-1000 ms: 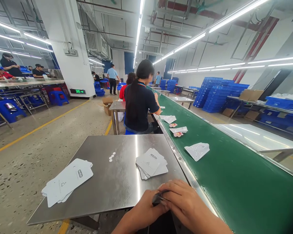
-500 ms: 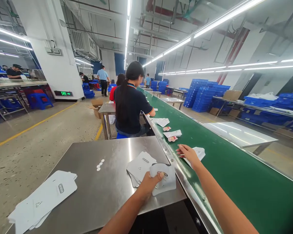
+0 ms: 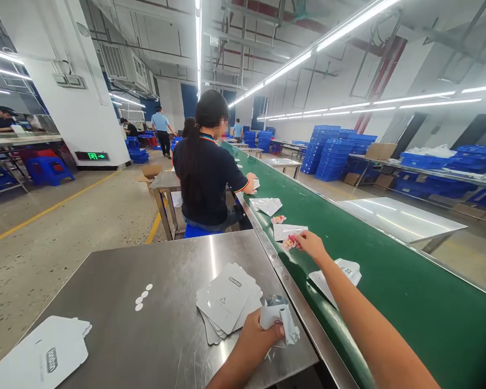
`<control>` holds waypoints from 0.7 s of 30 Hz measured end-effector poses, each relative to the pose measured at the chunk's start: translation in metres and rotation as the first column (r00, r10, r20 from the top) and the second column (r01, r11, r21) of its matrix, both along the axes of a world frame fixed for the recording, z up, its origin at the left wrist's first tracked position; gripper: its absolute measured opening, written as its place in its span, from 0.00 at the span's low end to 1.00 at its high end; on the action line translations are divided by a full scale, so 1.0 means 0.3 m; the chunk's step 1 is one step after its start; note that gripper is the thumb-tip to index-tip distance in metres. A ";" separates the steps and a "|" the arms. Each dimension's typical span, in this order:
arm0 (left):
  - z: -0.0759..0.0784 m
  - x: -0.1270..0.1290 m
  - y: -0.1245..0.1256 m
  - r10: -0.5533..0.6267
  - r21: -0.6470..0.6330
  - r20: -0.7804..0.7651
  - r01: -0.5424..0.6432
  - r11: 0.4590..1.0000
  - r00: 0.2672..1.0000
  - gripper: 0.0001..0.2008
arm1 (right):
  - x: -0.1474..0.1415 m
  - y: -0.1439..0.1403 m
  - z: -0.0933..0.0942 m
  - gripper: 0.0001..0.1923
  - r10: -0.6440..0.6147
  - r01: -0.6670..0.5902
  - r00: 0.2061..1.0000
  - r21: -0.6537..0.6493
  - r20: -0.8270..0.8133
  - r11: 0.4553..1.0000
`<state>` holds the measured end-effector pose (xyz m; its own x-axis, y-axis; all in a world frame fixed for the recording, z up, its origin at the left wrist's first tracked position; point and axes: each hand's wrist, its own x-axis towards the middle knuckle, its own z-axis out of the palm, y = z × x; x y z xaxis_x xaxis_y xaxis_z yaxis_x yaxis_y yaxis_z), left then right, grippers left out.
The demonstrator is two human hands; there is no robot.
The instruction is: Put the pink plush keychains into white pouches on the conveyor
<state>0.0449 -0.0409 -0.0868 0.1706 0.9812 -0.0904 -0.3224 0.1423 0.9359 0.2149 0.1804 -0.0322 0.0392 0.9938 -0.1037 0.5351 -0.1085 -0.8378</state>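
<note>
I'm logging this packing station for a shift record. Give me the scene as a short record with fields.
Left hand: grip on a white pouch at the steel table edge
Right hand: stretched over the green belt, fingertips at a small pink item
Beside left hand: stack of flat white pouches
On belt: more white pouches
Ahead: seated person, back to camera

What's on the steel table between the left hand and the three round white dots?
In the head view, a fanned stack of white cards lies between the left hand and the dots.
</note>
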 end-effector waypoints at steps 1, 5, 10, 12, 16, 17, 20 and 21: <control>0.004 0.004 -0.004 0.009 0.017 -0.021 -0.009 1.000 1.000 0.18 | 0.005 -0.061 0.033 0.13 0.034 -0.034 0.999 0.048 -0.002 0.998; 0.040 0.030 -0.031 0.008 0.091 -0.170 0.008 0.996 0.985 0.14 | 0.023 -0.375 0.170 0.15 0.293 -0.267 0.955 0.284 -0.052 0.921; 0.091 0.065 -0.071 0.001 0.088 -0.374 0.034 0.995 0.928 0.12 | 0.076 -0.659 0.246 0.14 0.379 -0.401 0.916 0.372 0.133 0.837; 0.103 0.071 -0.088 -0.027 0.099 -0.397 0.072 0.993 0.917 0.10 | 0.106 -0.704 0.248 0.13 0.364 -0.446 0.894 0.419 0.262 0.791; 0.120 0.065 -0.116 -0.077 0.112 -0.404 0.132 0.985 0.912 0.08 | 0.147 -0.752 0.252 0.10 0.358 -0.560 0.818 0.479 0.450 0.676; 0.122 0.061 -0.122 -0.083 0.109 -0.401 0.137 0.985 0.912 0.08 | 0.152 -0.763 0.257 0.10 0.363 -0.583 0.799 0.467 0.480 0.665; 0.119 0.047 -0.133 -0.107 0.081 -0.414 0.154 0.985 0.904 0.09 | 0.165 -0.796 0.280 0.10 0.403 -0.633 0.745 0.371 0.532 0.680; 0.115 0.043 -0.136 -0.121 0.067 -0.419 0.164 0.984 0.900 0.10 | 0.169 -0.805 0.288 0.11 0.420 -0.642 0.730 0.331 0.539 0.692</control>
